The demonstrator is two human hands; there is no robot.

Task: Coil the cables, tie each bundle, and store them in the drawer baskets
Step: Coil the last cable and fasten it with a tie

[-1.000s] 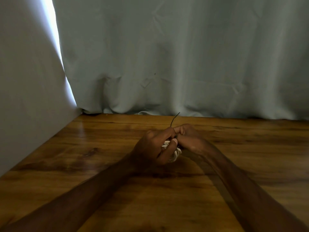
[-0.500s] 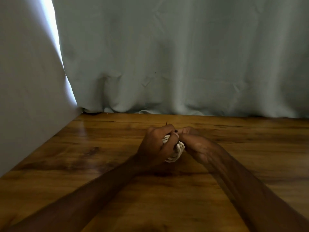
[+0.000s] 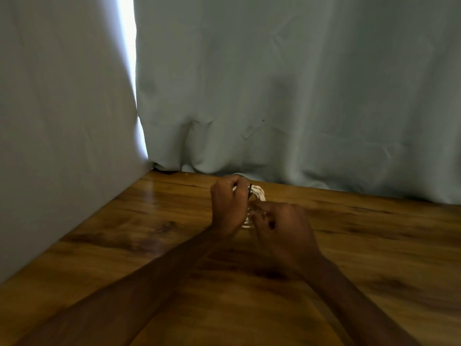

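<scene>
A coiled white cable bundle [image 3: 257, 192] is held upright above the wooden table [image 3: 124, 228], near its far edge. My left hand [image 3: 228, 206] grips the bundle from the left, its fingers wrapped over the top. A thin dark tie [image 3: 250, 190] crosses the coil beside my left thumb. My right hand [image 3: 282, 223] is closed against the lower right of the bundle, its fingertips pinching at the coil. Most of the bundle is hidden by both hands. No drawer or basket is in view.
A pale grey-green curtain [image 3: 299, 96] hangs along the table's far edge. A light fabric panel [image 3: 62, 121] borders the table on the left, with a bright gap between the two.
The bundle has turned upright and risen toward the far edge. My right hand has dropped lower and nearer to me. The long free end of the dark tie no longer sticks up.
</scene>
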